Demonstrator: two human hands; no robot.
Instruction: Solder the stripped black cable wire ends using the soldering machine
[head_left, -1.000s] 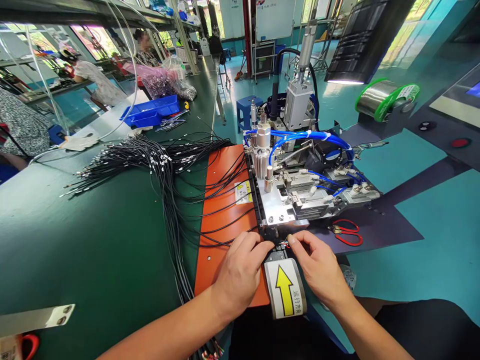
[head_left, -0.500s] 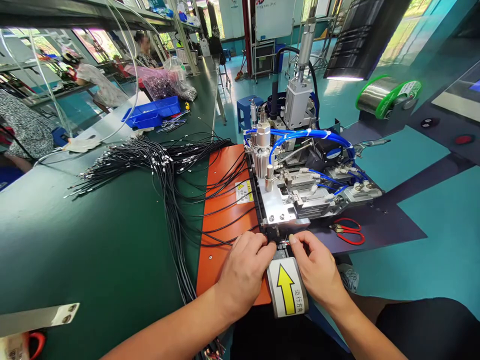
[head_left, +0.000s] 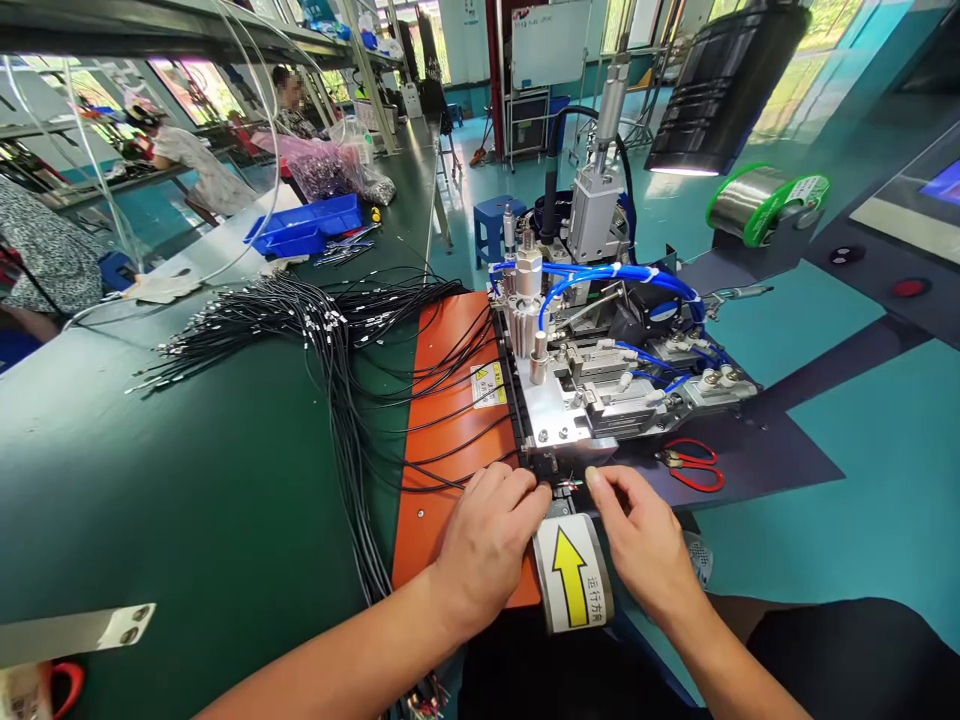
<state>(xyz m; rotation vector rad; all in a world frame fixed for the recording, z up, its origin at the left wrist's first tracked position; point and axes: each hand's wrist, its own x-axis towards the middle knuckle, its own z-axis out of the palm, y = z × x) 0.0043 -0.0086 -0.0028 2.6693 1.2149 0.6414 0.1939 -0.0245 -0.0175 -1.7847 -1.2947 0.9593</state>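
My left hand [head_left: 495,535] rests over the edge of the orange plate [head_left: 435,540], fingers curled and pressed down on a black cable [head_left: 442,487] at the machine's front slot. Past its fingertips, thin colored wire ends [head_left: 571,485] stick out on the small metal fixture. On the other side, my right hand [head_left: 637,530] has thumb and forefinger pinched together just right of these wire ends; what is between them is too small to make out. Between the wrists sits a white label with a yellow arrow [head_left: 571,575]. The machine [head_left: 555,400] with blue air tubes stands right behind both hands.
A large bundle of black cables [head_left: 345,430] lies across the green table [head_left: 225,480]. Red-handled cutters [head_left: 694,465] lie on the dark base plate at right. Beyond are a solder wire spool [head_left: 757,205], a black lamp [head_left: 724,95] and a blue tray [head_left: 307,225]. Other people sit at far left.
My right hand has shifted slightly to the right, away from the wire ends, which show more now. My left hand stays in place. The view has turned very slightly.
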